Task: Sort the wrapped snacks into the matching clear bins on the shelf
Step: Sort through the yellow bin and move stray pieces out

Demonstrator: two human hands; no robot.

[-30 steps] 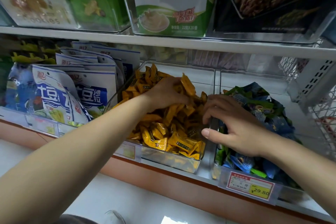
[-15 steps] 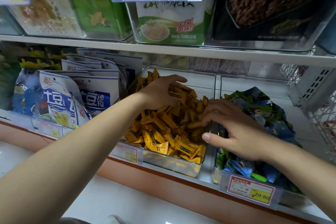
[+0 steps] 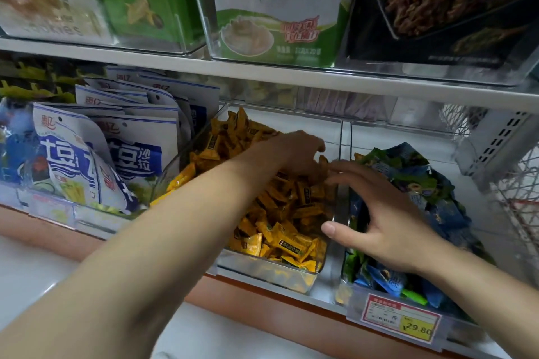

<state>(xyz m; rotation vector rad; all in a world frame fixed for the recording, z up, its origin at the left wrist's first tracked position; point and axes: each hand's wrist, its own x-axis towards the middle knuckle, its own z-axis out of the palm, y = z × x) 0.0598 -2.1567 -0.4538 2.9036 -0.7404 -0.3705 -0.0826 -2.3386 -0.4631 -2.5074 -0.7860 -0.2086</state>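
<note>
The yellow wrapped snacks are heaped in a clear bin, pretty much dead centre on the lower shelf. The left hand reaches in from 7 o'clock and sits on the heap near its 1 o'clock corner, fingers curled down into the wrappers. It's blurry there, so I honestly can't tell if it has any pinched or is only touching them.

The right hand comes in from 4 o'clock, palm down. Its fingers are spread wide and relaxed, the thumb sticks out toward 9 o'clock, and it's holding nothing. It hovers over the divider between the two bins, fingertips just beside the left hand.

At 3 o'clock of the yellow bin is a second bin full of blue and green wrapped snacks, with a price tag on its front. At 9 o'clock, white and blue bags stand upright.
</note>
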